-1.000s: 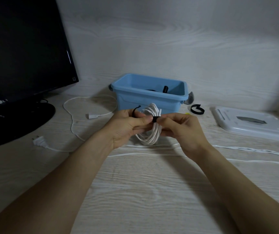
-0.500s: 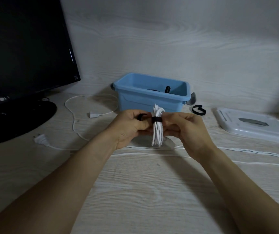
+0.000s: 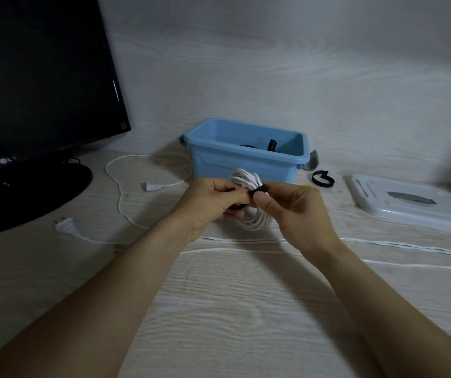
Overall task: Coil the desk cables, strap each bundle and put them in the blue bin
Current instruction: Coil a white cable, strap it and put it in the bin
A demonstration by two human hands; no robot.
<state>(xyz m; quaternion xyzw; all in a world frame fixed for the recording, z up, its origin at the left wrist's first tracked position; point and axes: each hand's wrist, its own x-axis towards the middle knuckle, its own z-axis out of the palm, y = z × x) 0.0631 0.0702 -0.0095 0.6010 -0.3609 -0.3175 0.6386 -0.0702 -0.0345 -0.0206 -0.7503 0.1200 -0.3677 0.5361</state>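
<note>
A coiled white cable bundle (image 3: 248, 181) is held above the desk between both hands, just in front of the blue bin (image 3: 246, 165). A black strap (image 3: 258, 190) runs around the bundle. My left hand (image 3: 213, 203) grips the coil and one end of the strap. My right hand (image 3: 292, 211) pinches the other strap end between thumb and forefinger. Inside the bin a dark bundle (image 3: 272, 145) shows. A loose white cable (image 3: 120, 197) with a plug (image 3: 66, 224) lies at the left. Another white cable (image 3: 382, 244) stretches across the desk to the right.
A black monitor (image 3: 39, 77) on its round stand (image 3: 28, 192) fills the left. A spare black strap loop (image 3: 323, 179) lies right of the bin. A white flat lid (image 3: 409, 203) sits at the far right. A wood-grain wall rises behind the bin.
The bundle has turned from edge-on to tilted, showing more of its loops. My right thumb and forefinger now pinch the strap end on top of the coil. Both hands stay in front of the bin.
</note>
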